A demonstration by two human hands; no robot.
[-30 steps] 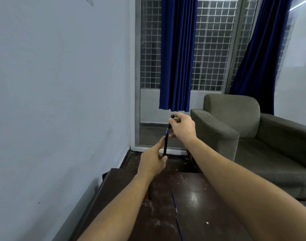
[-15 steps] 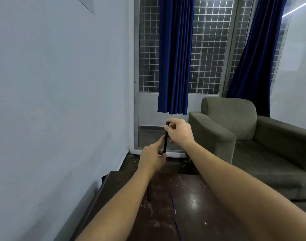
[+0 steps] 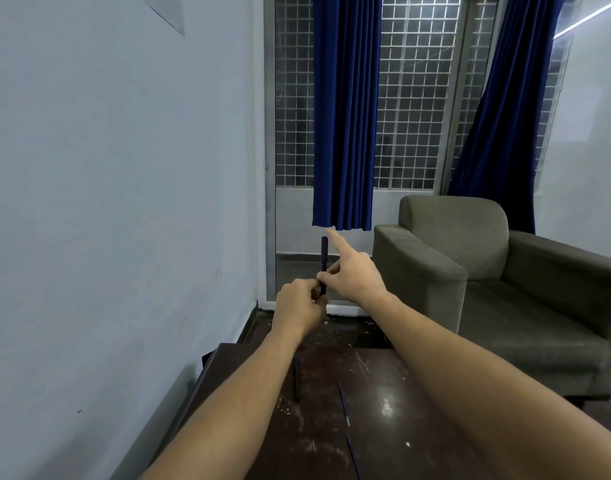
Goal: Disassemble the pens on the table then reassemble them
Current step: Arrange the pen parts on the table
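Note:
I hold a black pen (image 3: 324, 258) upright in the air beyond the far edge of the dark table (image 3: 383, 420). My left hand (image 3: 299, 303) grips its lower end with curled fingers. My right hand (image 3: 352, 271) pinches the pen's middle with the thumb and a finger, while its index finger points straight up past the pen's top. On the table lie a black pen barrel (image 3: 297, 379) and two thin blue refills (image 3: 344, 403), the nearer refill (image 3: 352, 455) close to the bottom edge.
A grey armchair (image 3: 487, 271) stands to the right beyond the table. A pale wall runs along the left side. Blue curtains (image 3: 344, 112) hang over a barred window ahead. The tabletop is scratched and dusty.
My right hand slid from the pen's top down to its middle and its index finger straightened upward. The pen's top end now shows bare above the hands.

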